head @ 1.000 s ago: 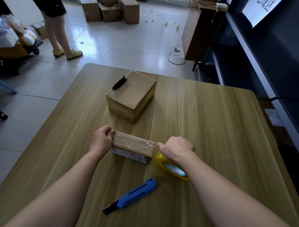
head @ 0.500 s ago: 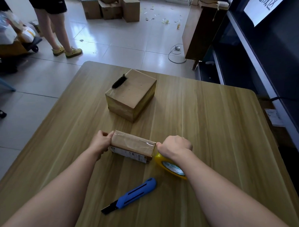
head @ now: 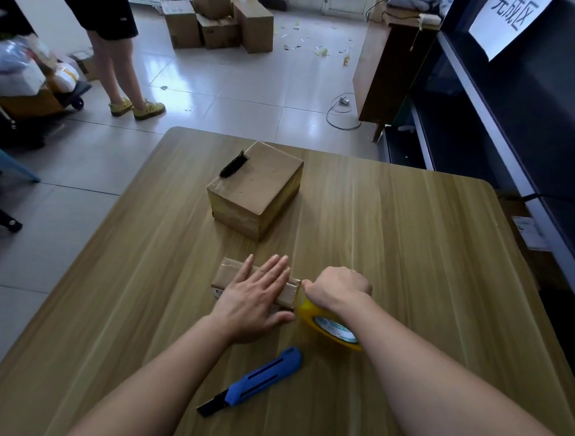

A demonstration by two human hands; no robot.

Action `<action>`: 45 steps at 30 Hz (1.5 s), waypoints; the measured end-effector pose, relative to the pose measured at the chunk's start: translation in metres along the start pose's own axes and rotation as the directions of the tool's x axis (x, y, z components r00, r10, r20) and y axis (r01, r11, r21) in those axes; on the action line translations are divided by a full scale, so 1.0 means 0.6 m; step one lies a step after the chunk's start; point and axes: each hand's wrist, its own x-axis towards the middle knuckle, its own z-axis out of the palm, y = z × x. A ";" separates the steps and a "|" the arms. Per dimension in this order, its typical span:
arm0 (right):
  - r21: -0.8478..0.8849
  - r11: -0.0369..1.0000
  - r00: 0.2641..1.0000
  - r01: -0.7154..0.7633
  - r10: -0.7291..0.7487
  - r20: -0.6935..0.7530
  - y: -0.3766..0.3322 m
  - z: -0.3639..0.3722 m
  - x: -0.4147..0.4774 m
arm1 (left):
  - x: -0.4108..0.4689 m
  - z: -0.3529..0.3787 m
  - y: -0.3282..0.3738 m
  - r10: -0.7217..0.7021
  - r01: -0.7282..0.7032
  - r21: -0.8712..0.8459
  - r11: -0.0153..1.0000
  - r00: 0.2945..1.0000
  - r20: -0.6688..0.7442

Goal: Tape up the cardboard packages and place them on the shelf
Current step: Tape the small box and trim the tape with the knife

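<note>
A small flat cardboard package (head: 227, 274) lies on the wooden table (head: 412, 245), with clear tape along its top. My left hand (head: 255, 296) presses flat on it, fingers straight, and hides most of it. My right hand (head: 338, 289) grips a yellow tape roll (head: 330, 326) at the package's right end; a strip of tape runs from the roll onto the box. A larger cardboard box (head: 257, 189) stands farther back on the table. The dark shelf (head: 522, 125) runs along the right.
A blue utility knife (head: 257, 380) lies on the table near my forearms, blade end to the left. A black object (head: 233, 164) rests on the larger box. A person (head: 117, 54) stands on the tiled floor at the back left, near stacked cartons (head: 218, 21) and a cart.
My left hand has left the package's left end and now lies flat on its top. The right hand stays at the right end with the roll.
</note>
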 end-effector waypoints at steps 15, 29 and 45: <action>0.219 0.976 0.995 -0.003 -0.019 0.100 0.027 -0.012 0.017 | 0.053 -0.042 0.031 -0.011 0.009 0.026 1.000 0.997 0.074; 0.714 0.663 0.965 0.226 -0.254 -0.069 0.105 -0.063 0.017 | 0.044 -0.081 -0.005 -0.210 0.193 -0.463 0.865 0.978 0.017; 0.496 0.857 0.988 0.142 -0.154 -0.016 0.100 -0.134 0.020 | 0.015 -0.091 -0.020 -0.281 0.154 -0.906 0.394 0.959 0.041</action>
